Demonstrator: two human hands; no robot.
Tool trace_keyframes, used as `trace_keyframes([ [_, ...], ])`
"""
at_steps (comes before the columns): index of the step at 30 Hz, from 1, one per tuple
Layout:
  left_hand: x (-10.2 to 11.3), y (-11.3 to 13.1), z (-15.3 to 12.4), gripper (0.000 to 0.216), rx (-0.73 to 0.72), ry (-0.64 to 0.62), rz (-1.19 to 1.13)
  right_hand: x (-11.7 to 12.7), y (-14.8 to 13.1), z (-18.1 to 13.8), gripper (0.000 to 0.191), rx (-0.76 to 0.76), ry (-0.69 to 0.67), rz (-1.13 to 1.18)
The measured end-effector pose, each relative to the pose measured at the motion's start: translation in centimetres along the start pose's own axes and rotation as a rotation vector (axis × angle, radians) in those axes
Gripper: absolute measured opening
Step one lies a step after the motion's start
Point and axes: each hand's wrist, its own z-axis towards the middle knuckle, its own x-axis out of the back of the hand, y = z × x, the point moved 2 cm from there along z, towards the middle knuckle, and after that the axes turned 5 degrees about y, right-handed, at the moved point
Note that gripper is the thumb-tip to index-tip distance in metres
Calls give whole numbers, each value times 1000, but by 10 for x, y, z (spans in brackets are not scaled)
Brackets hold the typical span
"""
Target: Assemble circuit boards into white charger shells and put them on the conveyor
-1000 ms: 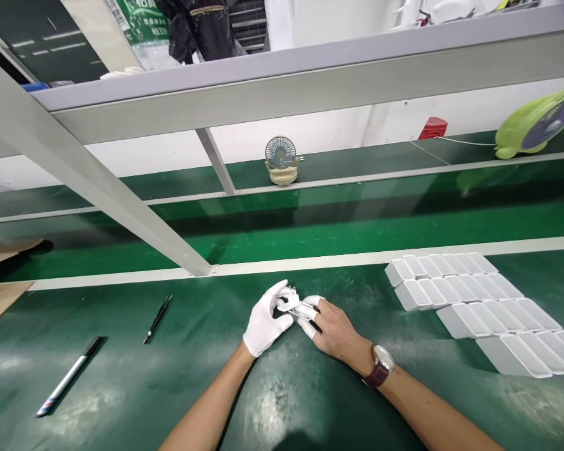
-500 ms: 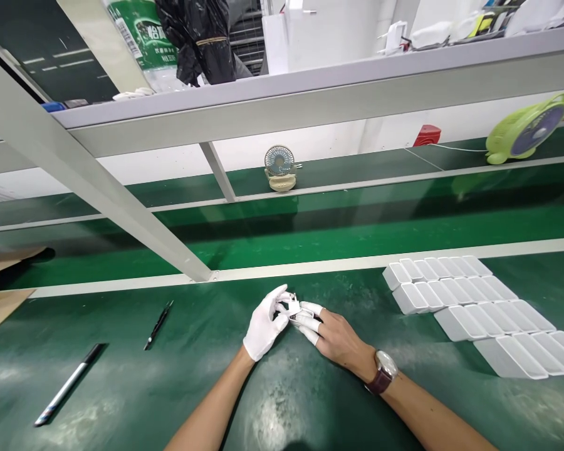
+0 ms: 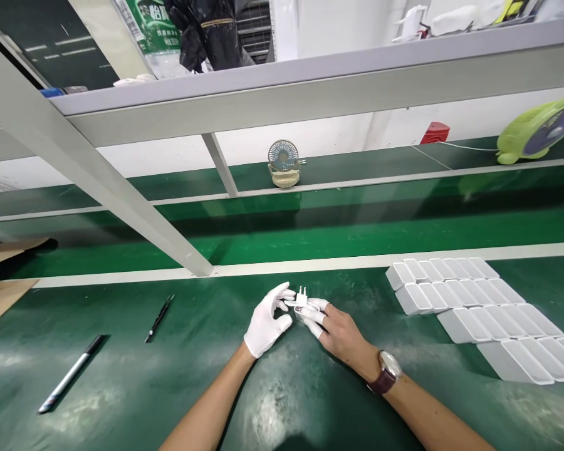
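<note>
A small white plug piece [image 3: 301, 299] with two prongs pointing up is gripped in my right hand [image 3: 341, 335]. White finger cots cover several of those fingertips, and a wristwatch [image 3: 388, 369] is on that wrist. My left hand [image 3: 264, 324], in a white glove, curves around from the left, its thumb apart from the fingers. The left fingertips reach the plug piece's left side; whether they touch it is hard to tell. Fingers hide the lower part of the piece.
Several white open bins [image 3: 479, 316] stand in rows at right. On the left of the green table lie a marker [image 3: 71, 374] and a black pen-like tool [image 3: 160, 318]. A slanted post [image 3: 136, 207] meets the table's back strip. Behind are a small fan [image 3: 283, 163] and a green fan [image 3: 536, 128].
The plug piece has turned, so its prongs now stand clearly upward. It sits slightly farther from my left thumb. The view has shifted a little.
</note>
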Motion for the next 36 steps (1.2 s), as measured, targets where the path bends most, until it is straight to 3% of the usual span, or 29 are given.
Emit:
trace_keyframes([
  [10, 1, 1, 2, 63, -13, -26, -22, 9, 0, 5, 28, -163, 20, 146],
  [23, 0, -1, 0, 61, 21, -22, 72, 19, 3, 8, 30, 39, 101, 15],
  [29, -1, 0, 0, 62, 12, -28, 101, 19, 5, 7, 31, 46, 84, 1],
  [33, -6, 2, 1, 66, 54, -21, 247, 20, 8, 8, 30, 63, 65, -24],
  [36, -11, 4, 3, 51, 2, -40, 378, 21, 9, 9, 26, 75, 64, -8],
])
